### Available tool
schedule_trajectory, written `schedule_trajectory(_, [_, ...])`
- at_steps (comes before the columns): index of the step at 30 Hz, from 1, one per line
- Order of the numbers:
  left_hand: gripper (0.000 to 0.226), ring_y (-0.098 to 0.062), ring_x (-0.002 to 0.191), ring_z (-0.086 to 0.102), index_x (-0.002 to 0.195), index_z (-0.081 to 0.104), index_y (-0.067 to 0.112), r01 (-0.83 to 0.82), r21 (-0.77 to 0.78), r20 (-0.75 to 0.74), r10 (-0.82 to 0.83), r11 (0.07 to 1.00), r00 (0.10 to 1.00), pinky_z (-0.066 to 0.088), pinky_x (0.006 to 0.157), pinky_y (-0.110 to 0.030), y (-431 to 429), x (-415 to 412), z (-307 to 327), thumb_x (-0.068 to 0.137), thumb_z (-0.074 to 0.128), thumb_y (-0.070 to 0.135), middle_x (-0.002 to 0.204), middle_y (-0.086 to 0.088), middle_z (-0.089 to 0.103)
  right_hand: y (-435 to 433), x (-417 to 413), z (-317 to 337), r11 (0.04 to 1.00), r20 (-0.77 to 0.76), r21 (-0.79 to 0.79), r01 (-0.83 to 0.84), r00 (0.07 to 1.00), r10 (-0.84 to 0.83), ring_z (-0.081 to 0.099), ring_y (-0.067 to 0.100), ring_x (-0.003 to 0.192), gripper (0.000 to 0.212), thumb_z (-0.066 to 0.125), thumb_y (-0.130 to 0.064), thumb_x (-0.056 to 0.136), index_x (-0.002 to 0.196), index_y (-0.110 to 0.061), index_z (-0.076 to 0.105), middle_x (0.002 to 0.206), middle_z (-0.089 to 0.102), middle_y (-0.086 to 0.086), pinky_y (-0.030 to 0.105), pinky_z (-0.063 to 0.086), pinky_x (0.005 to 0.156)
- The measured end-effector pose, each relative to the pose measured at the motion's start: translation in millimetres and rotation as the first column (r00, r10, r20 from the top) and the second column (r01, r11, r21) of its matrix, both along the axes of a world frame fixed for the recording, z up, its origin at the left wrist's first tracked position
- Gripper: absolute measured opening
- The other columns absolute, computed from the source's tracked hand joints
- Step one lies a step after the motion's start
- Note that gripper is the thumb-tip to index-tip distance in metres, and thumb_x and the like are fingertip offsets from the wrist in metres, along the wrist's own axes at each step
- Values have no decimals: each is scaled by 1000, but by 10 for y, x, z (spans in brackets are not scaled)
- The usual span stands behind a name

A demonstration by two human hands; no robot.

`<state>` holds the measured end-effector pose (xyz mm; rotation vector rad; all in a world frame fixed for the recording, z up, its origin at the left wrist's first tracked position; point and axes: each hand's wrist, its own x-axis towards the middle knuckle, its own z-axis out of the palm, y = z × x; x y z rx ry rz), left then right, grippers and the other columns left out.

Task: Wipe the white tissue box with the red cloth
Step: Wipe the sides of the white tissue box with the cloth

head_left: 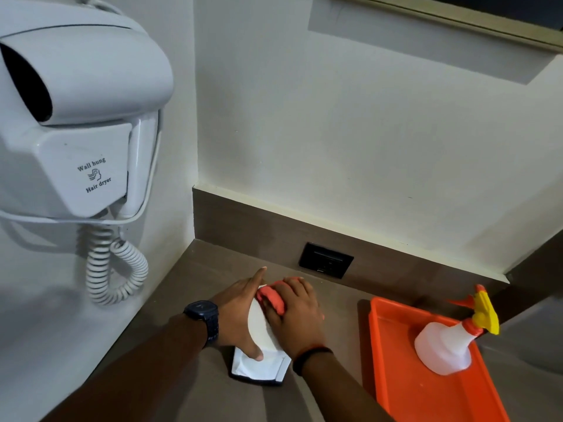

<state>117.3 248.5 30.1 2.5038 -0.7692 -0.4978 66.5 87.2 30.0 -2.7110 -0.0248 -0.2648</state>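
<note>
A white tissue box [259, 354] is seen lying flat on a brown counter [189, 287], near the corner where two pale walls meet. The box is steadied by the left hand [240, 315], which is laid open along its left side, the forefinger stretched toward the back wall and the thumb pressed on the near part of the lid; nothing is clasped in it. A red cloth [271, 298] is bunched under the right hand [294, 312], whose fingers are curled down over it, the cloth being pressed against the far end of the box top. A dark watch [204, 315] is worn on the left wrist and a dark band [309, 356] on the right. Just to the right of the box an orange tray [393, 354] is set on the counter, and in it a white spray bottle [441, 345] with a yellow and red trigger is stood. A black socket [326, 259] is fitted in the back panel behind the hands, and a wall-hung hair dryer [76, 117] with a coiled cord is mounted on the left wall
</note>
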Motion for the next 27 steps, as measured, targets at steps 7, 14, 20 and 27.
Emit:
schedule_trajectory(7, [152, -24, 143, 17, 140, -28, 35, 12, -27, -26, -13, 1000, 1000, 25, 114, -41, 29, -9, -6, 46, 90, 54, 159, -4, 12, 15, -297, -100, 986, 156, -82, -147, 975, 159, 58, 17, 121, 36, 54, -56, 83, 113, -37, 61, 118, 67, -12, 32, 43, 97])
schedule_trajectory(14, [150, -21, 143, 16, 143, -22, 35, -30, -19, -25, 29, 999, 999, 25, 114, -42, -4, 3, -59, 44, 89, 56, 159, 0, 11, -16, -50, 5, 999, 15, -8, -42, 999, 42, 43, 15, 131, 43, 46, -53, 89, 124, -32, 61, 131, 59, -9, 30, 34, 109])
schedule_trajectory(20, [152, -20, 142, 18, 145, -18, 30, -79, -50, -48, 77, 996, 996, 25, 113, -37, 36, -53, -43, 36, 81, 67, 158, -4, 15, -2, -222, -99, 991, 209, -36, -128, 969, 132, 59, 15, 117, 32, 60, -50, 75, 102, -37, 70, 108, 70, -18, 38, 48, 88])
schedule_trajectory(27, [121, -34, 113, 52, 129, 42, 13, -579, -211, 262, 617, 787, 743, 43, 95, -44, -576, -631, -30, 32, 66, 83, 121, -13, 56, -450, -199, -250, -145, -422, 889, 433, 657, -624, 69, 27, 82, 44, 69, -53, 58, 89, -22, 75, 91, 76, 8, 45, 57, 86])
